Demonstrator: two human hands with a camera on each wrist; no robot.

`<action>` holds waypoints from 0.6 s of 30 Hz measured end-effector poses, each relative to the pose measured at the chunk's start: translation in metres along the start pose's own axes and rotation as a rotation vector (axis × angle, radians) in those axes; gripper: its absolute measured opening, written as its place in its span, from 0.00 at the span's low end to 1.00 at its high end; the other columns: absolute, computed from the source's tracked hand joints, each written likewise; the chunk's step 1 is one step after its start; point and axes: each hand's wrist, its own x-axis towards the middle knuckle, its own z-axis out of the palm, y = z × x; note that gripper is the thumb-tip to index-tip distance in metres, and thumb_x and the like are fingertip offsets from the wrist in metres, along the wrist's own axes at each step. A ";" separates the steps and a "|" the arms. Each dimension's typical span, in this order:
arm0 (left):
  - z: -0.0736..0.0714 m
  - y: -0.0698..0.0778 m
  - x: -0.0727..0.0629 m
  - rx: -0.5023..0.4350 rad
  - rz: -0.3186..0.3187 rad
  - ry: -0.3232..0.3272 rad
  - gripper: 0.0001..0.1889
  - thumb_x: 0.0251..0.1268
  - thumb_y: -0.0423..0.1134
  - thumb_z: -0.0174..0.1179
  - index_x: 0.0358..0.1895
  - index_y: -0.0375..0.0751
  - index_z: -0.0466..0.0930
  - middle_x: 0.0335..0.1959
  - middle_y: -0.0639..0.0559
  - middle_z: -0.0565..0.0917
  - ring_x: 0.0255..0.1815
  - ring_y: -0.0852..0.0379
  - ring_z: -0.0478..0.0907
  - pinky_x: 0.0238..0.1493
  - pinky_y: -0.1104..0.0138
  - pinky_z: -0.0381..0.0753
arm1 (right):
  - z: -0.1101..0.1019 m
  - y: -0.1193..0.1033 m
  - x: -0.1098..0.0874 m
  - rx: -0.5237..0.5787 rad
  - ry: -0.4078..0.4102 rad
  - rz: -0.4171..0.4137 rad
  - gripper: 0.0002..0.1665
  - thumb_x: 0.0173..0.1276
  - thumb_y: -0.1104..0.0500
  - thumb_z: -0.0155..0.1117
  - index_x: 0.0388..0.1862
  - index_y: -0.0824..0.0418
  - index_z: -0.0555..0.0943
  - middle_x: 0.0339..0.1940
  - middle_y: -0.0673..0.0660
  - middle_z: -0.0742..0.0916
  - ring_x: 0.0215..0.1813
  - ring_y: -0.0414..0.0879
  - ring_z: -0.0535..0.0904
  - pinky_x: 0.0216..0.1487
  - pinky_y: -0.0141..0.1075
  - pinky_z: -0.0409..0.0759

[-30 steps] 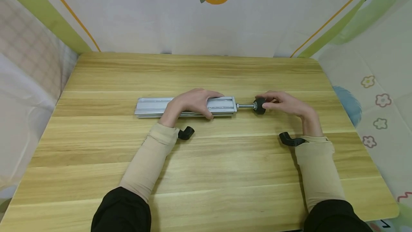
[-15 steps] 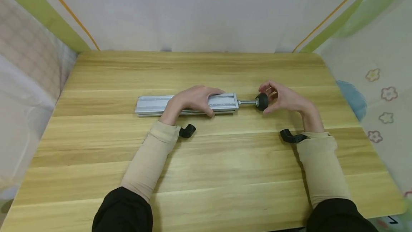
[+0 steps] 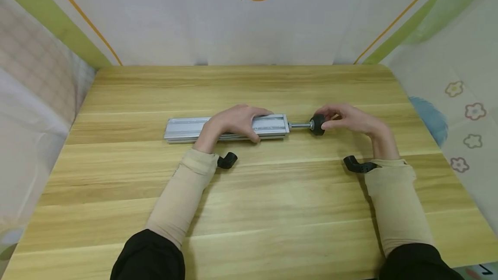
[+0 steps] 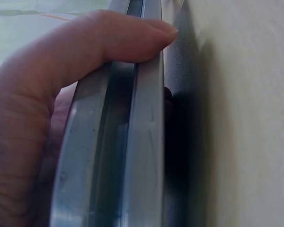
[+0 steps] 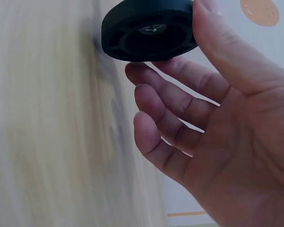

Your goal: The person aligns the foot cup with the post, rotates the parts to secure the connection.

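A silver aluminium extrusion profile (image 3: 184, 129) lies lengthwise on the wooden table. My left hand (image 3: 235, 122) grips it from above near its middle, the thumb (image 4: 132, 40) bent over the grooved near side. From the right end of the profile sticks a threaded stem (image 3: 300, 125) with a nut by the end plate. A black round levelling foot (image 3: 317, 124) sits at the tip of this stem. My right hand (image 3: 352, 119) pinches the foot's rim between thumb and forefinger. In the right wrist view the other fingers (image 5: 149, 130) curl loosely beneath the ribbed underside of the foot.
The light wood-grain table (image 3: 272, 211) reaches to a white printed curtain (image 3: 163, 16) at the back and sides. Black curved brackets, one left (image 3: 227, 160) and one right (image 3: 358, 165), jut inward from the sleeves close above the tabletop.
My right hand's fingers spread off the foot half a second ago and now pinch it again. The left hand keeps its grip on the profile. The head view has shifted slightly.
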 end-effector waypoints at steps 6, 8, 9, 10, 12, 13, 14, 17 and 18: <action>0.000 0.001 -0.001 0.000 -0.004 -0.004 0.47 0.46 0.48 0.72 0.77 0.59 0.68 0.69 0.53 0.79 0.59 0.53 0.77 0.66 0.56 0.74 | 0.000 -0.001 -0.001 0.004 -0.026 0.039 0.27 0.78 0.58 0.60 0.72 0.65 0.73 0.53 0.60 0.84 0.50 0.40 0.79 0.51 0.31 0.77; 0.000 0.001 -0.001 0.001 -0.005 -0.002 0.47 0.46 0.48 0.72 0.77 0.59 0.68 0.69 0.53 0.79 0.58 0.53 0.77 0.65 0.56 0.74 | 0.000 -0.001 -0.001 0.004 -0.028 0.058 0.27 0.78 0.57 0.59 0.73 0.64 0.72 0.55 0.61 0.84 0.51 0.40 0.79 0.52 0.32 0.77; 0.000 0.002 -0.001 0.002 -0.004 -0.001 0.47 0.46 0.48 0.72 0.77 0.59 0.68 0.69 0.53 0.79 0.59 0.53 0.77 0.66 0.56 0.74 | 0.000 -0.002 -0.001 0.000 -0.029 0.065 0.28 0.79 0.56 0.58 0.73 0.64 0.72 0.57 0.62 0.84 0.52 0.40 0.79 0.53 0.32 0.77; 0.000 0.001 -0.001 0.004 -0.004 -0.002 0.47 0.46 0.48 0.72 0.77 0.59 0.67 0.69 0.53 0.79 0.58 0.53 0.77 0.65 0.56 0.74 | 0.000 -0.001 -0.001 -0.002 -0.029 0.073 0.28 0.79 0.56 0.58 0.73 0.64 0.72 0.59 0.62 0.83 0.53 0.40 0.79 0.53 0.32 0.77; -0.001 0.001 -0.001 0.007 -0.005 -0.002 0.47 0.47 0.47 0.72 0.78 0.59 0.67 0.69 0.53 0.79 0.58 0.54 0.76 0.65 0.56 0.74 | 0.000 -0.001 -0.001 -0.006 -0.031 0.083 0.27 0.80 0.54 0.57 0.73 0.63 0.72 0.63 0.62 0.82 0.55 0.42 0.78 0.55 0.33 0.77; -0.001 0.001 -0.001 0.007 -0.004 -0.002 0.47 0.46 0.47 0.72 0.78 0.60 0.67 0.68 0.53 0.79 0.57 0.54 0.76 0.65 0.56 0.75 | -0.001 0.000 0.000 -0.006 -0.032 0.085 0.27 0.80 0.54 0.56 0.73 0.63 0.73 0.64 0.61 0.82 0.55 0.43 0.78 0.56 0.33 0.77; -0.001 0.001 -0.001 0.008 -0.004 -0.001 0.47 0.46 0.47 0.72 0.78 0.60 0.67 0.68 0.53 0.79 0.56 0.53 0.76 0.64 0.56 0.75 | -0.001 0.000 0.000 -0.009 -0.029 0.088 0.27 0.80 0.53 0.56 0.73 0.62 0.73 0.66 0.61 0.81 0.57 0.44 0.78 0.56 0.33 0.76; 0.000 0.000 0.000 0.013 -0.005 0.000 0.47 0.46 0.48 0.72 0.77 0.60 0.67 0.66 0.53 0.80 0.54 0.53 0.76 0.62 0.57 0.75 | -0.001 0.001 0.000 -0.014 -0.019 0.084 0.26 0.80 0.53 0.56 0.73 0.59 0.74 0.69 0.59 0.79 0.61 0.46 0.75 0.58 0.33 0.75; 0.000 0.000 0.001 0.014 -0.005 0.001 0.47 0.45 0.48 0.72 0.77 0.61 0.67 0.65 0.53 0.81 0.54 0.53 0.76 0.61 0.57 0.75 | -0.001 0.002 -0.001 -0.014 -0.017 0.079 0.27 0.79 0.54 0.57 0.74 0.58 0.73 0.69 0.58 0.79 0.61 0.47 0.75 0.57 0.33 0.75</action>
